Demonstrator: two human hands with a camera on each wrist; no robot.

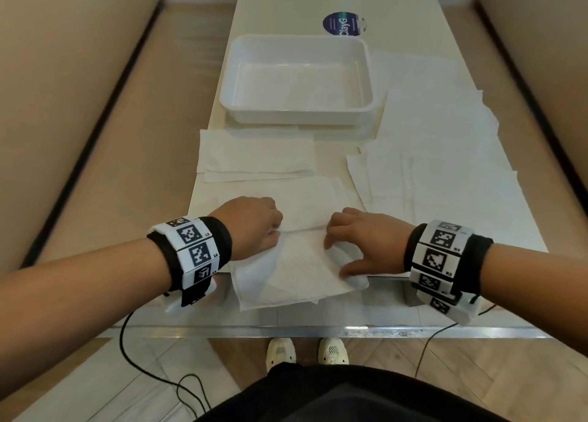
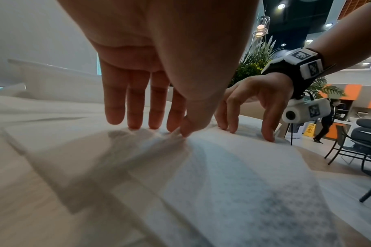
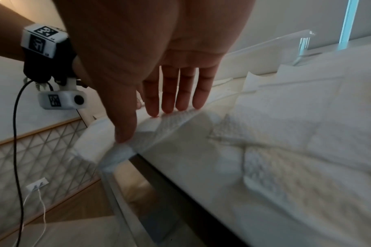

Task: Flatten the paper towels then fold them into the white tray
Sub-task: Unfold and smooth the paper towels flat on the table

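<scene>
Nearest my lens sits the paper towel (image 1: 296, 262), a soft, embossed white sheet draped over the counter's (image 1: 451, 253) near edge, one corner hanging past the metal trim. My left hand (image 1: 251, 227) presses on its left side; from the left wrist view the fingers (image 2: 136, 103) reach down almost straight, their tips on the sheet, and the thumb meets the index tip at a raised crease, so this grip looks like a light pinch on the towel. My right hand (image 1: 366, 240) lies on the right side, fingers (image 3: 170, 90) straight with tips on the fold line, the thumb down at the overhanging corner; that grip is flat and pressing, not closed around anything.

Beyond the hands, a folded towel (image 1: 254, 156) lies on the counter, and just behind it stands the white tray (image 1: 299, 116), a rectangular plastic tub with rounded corners; I can see nothing in it. To the right, several flattened sheets (image 1: 439, 154) overlap in a loose spread, reaching beside the tray. A round dark sticker (image 1: 343, 24) sits past the tray.
</scene>
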